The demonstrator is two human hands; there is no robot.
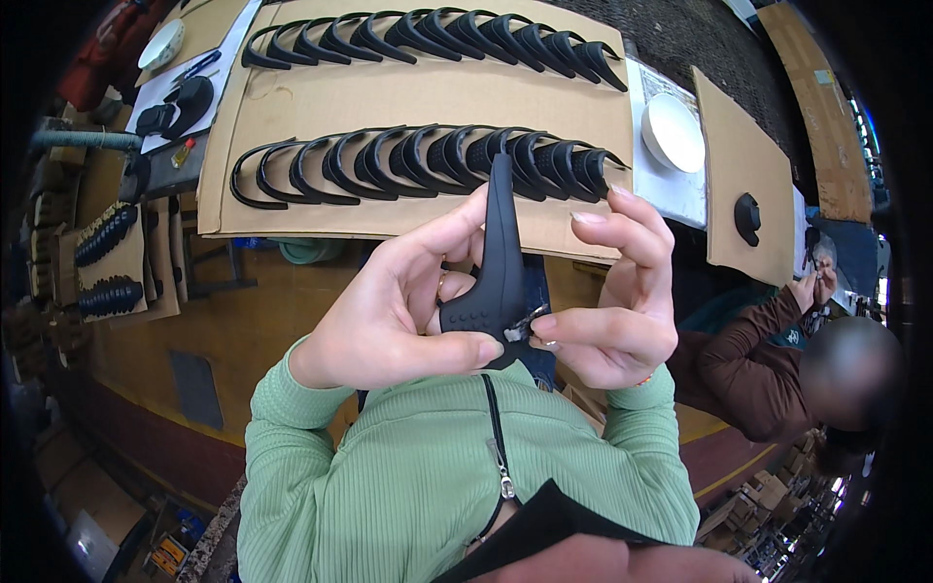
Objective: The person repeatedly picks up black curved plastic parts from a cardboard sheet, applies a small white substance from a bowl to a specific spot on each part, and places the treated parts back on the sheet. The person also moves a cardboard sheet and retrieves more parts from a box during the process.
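Observation:
My left hand (pixel 384 306) is closed around a black curved piece (pixel 501 238) of smooth plastic or rubber. Its narrow end points away from me, and small raised dots show near its wide lower end. Between the thumb and fingertips of my right hand (pixel 627 321) is a small crumpled whitish-and-dark wad (pixel 521 329), pinched against or very near that wide end. What the wad is made of cannot be told. Both hands are in front of my chest, just short of the cardboard-covered table (pixel 418 97).
Two rows of similar black curved pieces (pixel 486 34) stand on the cardboard. A white bowl (pixel 673 133) is to the right, and another bowl (pixel 161 45) at the far left. At the right, a person in a brown sleeve (pixel 743 360) works beside cardboard holding one black piece (pixel 747 219).

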